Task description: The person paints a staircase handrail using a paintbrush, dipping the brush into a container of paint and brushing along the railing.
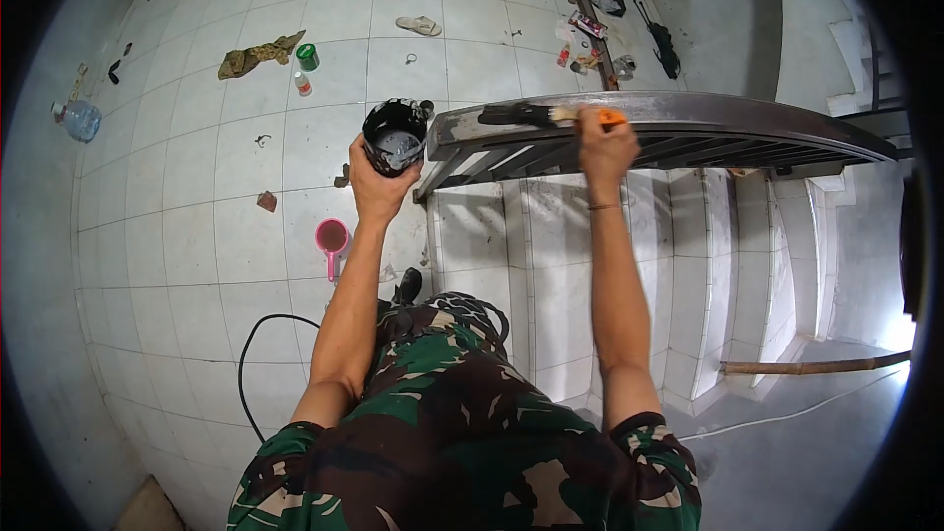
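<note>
My left hand (382, 187) is wrapped round a paint can (393, 159), its rim and sides smeared black and some dark liquid inside. In my right hand (607, 149) is a paintbrush (563, 114) with an orange handle. Its black bristles point left and lie along the top of a metal stair railing (688, 108); whether they touch it I cannot tell. The can stands just left of the railing's near end. The railing's top is dark and glossy to the right, greyer and patchier by its left end.
White tiled stairs (565, 236) descend to the right under the railing. A pink dipper (332, 236) with brownish contents stands on the tiled floor at left. Farther off lie a green can (308, 57), a cloth (258, 57), a slipper (419, 26) and a water bottle (79, 122).
</note>
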Action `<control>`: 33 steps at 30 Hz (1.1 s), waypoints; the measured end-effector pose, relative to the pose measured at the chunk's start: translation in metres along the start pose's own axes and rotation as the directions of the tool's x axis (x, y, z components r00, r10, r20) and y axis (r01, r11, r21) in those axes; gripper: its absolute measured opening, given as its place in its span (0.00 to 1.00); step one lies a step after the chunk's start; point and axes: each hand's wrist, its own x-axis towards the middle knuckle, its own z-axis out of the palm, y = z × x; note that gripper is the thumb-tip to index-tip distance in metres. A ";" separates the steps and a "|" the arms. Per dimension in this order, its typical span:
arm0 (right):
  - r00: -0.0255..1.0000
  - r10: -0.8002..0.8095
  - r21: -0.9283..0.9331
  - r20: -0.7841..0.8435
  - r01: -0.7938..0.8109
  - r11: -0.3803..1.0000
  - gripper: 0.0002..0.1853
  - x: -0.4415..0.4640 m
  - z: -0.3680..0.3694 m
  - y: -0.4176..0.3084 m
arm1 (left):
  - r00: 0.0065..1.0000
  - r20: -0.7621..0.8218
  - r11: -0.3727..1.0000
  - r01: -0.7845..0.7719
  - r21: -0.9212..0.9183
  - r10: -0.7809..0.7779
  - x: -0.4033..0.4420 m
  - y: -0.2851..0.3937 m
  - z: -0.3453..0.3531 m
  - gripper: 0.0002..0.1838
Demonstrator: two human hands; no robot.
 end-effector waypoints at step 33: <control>0.995 0.093 0.038 -0.040 -0.091 0.995 0.15 -0.083 0.059 -0.088 | 0.931 0.364 0.996 0.048 -0.080 -0.015 0.067 -0.103 -0.148 0.40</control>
